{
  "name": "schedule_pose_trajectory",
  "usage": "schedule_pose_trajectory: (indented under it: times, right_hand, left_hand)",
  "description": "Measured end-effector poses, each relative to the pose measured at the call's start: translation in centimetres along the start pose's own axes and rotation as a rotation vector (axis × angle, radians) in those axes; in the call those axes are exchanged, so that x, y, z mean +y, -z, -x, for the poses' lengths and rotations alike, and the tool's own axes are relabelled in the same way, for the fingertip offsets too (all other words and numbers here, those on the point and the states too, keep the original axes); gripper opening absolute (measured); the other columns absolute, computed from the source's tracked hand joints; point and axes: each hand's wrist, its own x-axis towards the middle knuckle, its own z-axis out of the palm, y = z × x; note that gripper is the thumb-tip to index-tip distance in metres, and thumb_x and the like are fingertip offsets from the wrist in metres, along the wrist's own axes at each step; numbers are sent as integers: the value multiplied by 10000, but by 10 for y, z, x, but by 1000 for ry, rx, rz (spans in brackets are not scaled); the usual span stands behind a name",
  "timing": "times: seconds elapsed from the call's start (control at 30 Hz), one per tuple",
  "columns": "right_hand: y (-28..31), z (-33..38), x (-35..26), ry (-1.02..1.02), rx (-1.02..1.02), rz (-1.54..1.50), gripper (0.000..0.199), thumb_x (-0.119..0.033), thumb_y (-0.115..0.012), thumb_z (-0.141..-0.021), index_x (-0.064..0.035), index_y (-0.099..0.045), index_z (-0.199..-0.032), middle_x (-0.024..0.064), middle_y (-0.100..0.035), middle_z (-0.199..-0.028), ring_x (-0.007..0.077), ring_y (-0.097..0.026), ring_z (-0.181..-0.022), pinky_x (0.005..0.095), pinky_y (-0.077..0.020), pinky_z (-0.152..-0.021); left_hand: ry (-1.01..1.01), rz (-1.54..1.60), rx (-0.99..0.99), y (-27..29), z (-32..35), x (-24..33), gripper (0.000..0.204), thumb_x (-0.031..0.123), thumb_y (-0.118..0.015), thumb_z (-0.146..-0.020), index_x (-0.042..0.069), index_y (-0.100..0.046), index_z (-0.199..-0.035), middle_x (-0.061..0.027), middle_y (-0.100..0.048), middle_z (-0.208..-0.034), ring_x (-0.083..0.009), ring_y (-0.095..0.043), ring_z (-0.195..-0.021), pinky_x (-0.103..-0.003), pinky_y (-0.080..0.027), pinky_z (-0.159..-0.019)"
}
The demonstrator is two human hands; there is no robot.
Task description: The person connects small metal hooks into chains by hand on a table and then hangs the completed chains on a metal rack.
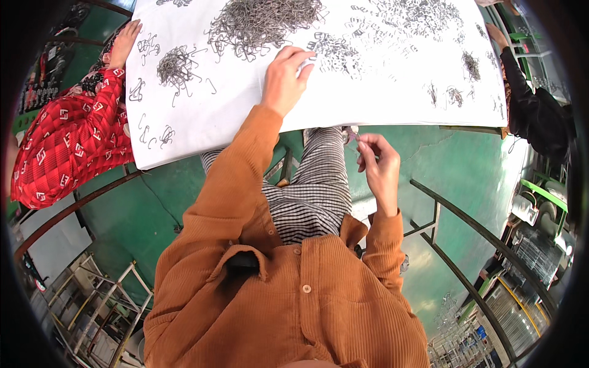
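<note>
My left hand (286, 80) reaches over the white-covered table (227, 116), its thumb and forefinger apart. The forefinger tip is at the left edge of a heap of small bent metal clips (336, 54). Just beyond that hand is a large tangled pile of dark wire hooks (261, 26). My right hand (379, 164) hangs in front of the table edge, above the floor. Its thumb and forefinger are pinched together; whatever is between them is too small to make out.
More clips (423, 21) spread at the far right, and a smaller hook pile (177, 67) lies left. One person in a red patterned sleeve (110, 101) sits left; another in a black sleeve (518, 80) is right. Metal rails (463, 214) stand on the green floor (423, 153).
</note>
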Motion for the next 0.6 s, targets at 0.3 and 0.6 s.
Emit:
schedule_pose_trajectory:
  times: [0.3,0.6]
  right_hand:
    - [-16,11,15,51,5,-131,24,27,-613,-888,36,-620,-909,49,-636,-727,89,-616,-617,217,-511,-550]
    - [-65,-2,7,75,-243,-115,74,-46,-699,-844,3,-654,-877,10,-638,-698,37,-548,-579,180,-420,-522]
  left_hand:
    - [89,-121,-215,13,1,-27,247,-27,-647,-802,97,-723,-1003,-60,-661,-987,-205,-641,-816,-295,-520,-740]
    - [305,43,-92,69,52,-33,313,18,-732,-764,61,-698,-1073,-77,-629,-1018,-137,-620,-809,-240,-527,-742]
